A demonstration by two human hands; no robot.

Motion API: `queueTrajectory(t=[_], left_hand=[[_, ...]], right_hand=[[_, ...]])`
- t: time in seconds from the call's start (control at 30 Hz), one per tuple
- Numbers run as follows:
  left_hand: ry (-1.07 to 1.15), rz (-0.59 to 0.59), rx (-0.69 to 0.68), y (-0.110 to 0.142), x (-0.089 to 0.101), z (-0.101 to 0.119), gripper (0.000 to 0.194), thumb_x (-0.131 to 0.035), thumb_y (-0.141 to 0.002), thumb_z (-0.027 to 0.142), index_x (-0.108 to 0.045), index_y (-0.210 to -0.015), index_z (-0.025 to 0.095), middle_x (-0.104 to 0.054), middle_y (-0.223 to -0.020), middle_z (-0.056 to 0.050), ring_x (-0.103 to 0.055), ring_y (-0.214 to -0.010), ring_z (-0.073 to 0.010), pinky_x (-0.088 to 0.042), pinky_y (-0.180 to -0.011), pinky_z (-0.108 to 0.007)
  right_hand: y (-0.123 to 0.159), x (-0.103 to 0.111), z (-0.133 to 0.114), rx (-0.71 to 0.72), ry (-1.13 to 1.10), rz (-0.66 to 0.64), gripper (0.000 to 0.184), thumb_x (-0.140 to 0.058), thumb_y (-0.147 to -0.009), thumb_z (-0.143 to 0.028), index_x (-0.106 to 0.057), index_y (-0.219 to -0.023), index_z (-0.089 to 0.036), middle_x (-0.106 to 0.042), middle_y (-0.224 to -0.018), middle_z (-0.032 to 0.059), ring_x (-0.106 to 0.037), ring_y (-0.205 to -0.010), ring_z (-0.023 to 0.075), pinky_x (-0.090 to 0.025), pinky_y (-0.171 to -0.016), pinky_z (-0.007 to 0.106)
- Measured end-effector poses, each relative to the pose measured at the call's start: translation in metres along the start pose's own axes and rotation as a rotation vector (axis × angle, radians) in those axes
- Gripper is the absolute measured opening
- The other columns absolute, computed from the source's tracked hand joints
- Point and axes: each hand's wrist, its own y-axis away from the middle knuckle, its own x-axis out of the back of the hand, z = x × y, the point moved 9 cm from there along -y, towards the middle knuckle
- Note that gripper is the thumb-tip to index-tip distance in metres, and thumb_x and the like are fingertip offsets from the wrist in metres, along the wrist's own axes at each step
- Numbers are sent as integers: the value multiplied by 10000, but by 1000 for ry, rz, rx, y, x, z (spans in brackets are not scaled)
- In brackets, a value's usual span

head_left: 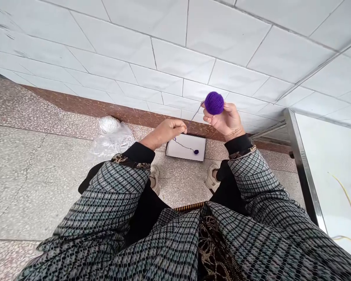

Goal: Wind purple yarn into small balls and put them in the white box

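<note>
A round ball of purple yarn point(214, 103) is held up in my right hand point(226, 119), its fingers wrapped behind and under it. A strand of purple yarn point(196, 112) runs from the ball down to my left hand point(167, 132), whose thumb and fingertips pinch it. Below the hands, a shallow white box with dark edges point(179, 153) lies on the floor. Inside it rests a small dark purple yarn ball point(196, 152), with a loose strand leading up toward my left hand.
To the left, a clear plastic bag point(107, 142) with white yarn balls point(109, 124) lies on the floor by the tiled wall point(169, 78). At right stands a white-topped table point(333, 156) with a metal edge and a yellow cord point(349, 199). My shoes point(212, 177) flank the box.
</note>
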Motion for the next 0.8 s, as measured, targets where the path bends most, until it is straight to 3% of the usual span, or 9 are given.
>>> queueTrajectory(t=[0.17, 0.33, 0.4, 0.47, 0.57, 0.63, 0.67, 0.73, 0.8], left_hand=[[13, -220, -54, 2, -30, 4, 204, -605, -965, 304, -678, -839, 160, -519, -692, 24, -432, -613, -116, -340, -634, -235], [55, -144, -102, -1, -25, 11, 288, -566, -1004, 366, -633, -797, 177, -426, -640, 46, -378, -584, -118, -324, -622, -245], [-16, -195, -161, 0, -32, 18, 288, -580, -982, 355, -656, -773, 172, -495, -658, 27, -435, -608, -124, -351, -643, -257], [-79, -259, -219, 2, -37, 26, 266, -603, -956, 327, -690, -763, 166, -573, -689, 9, -509, -655, -133, -394, -689, -269], [-77, -162, -245, -1, -20, 29, 257, -618, -943, 271, -668, -714, 165, -600, -701, 4, -538, -689, -135, -423, -729, -276], [-33, -47, -213, -4, -3, 22, 295, -616, -958, 252, -619, -675, 171, -555, -668, 11, -501, -655, -126, -407, -694, -269], [-6, -19, -194, -6, 2, 18, 310, -614, -970, 252, -606, -670, 173, -534, -655, 15, -478, -633, -121, -393, -670, -264], [41, -33, -165, -9, 2, 11, 305, -617, -985, 262, -620, -693, 174, -505, -633, 22, -435, -585, -110, -357, -622, -251], [74, -120, -158, -10, -9, 9, 273, -629, -983, 276, -660, -732, 173, -482, -604, 32, -405, -543, -101, -325, -585, -239]], right_hand=[[13, 4, -12, -7, 106, -23, 629, -928, -651, -549, -590, -1079, -236, -692, -1070, 73, -538, -709, 152, -583, -583, 318], [9, 21, -22, 103, 204, 100, 621, -838, -752, -684, -546, -1093, -255, -673, -1127, 79, -587, -790, 180, -629, -670, 352], [4, 29, -18, 141, 310, 230, 522, -794, -824, -626, -527, -1072, -252, -651, -1095, 61, -610, -845, 180, -635, -759, 349], [0, 28, -3, 35, 566, 266, 415, -819, -812, -454, -540, -1026, -233, -633, -1011, 36, -599, -852, 172, -606, -783, 322], [7, 1, 38, -291, 853, -100, 355, -846, -724, -244, -609, -984, -198, -652, -930, 20, -588, -851, 172, -557, -743, 281], [22, -23, 45, -349, 723, -371, 430, -881, -723, -314, -634, -1051, -184, -688, -1007, 42, -624, -889, 184, -565, -739, 282], [25, -30, 38, -300, 618, -408, 505, -892, -737, -414, -625, -1099, -185, -691, -1059, 56, -640, -897, 187, -572, -732, 286], [19, -26, 15, -117, 469, -290, 654, -846, -775, -641, -580, -1178, -200, -664, -1131, 70, -654, -903, 186, -584, -734, 300], [10, -8, -6, 63, 439, -50, 682, -746, -834, -746, -534, -1223, -227, -626, -1161, 67, -653, -927, 185, -594, -776, 316]])
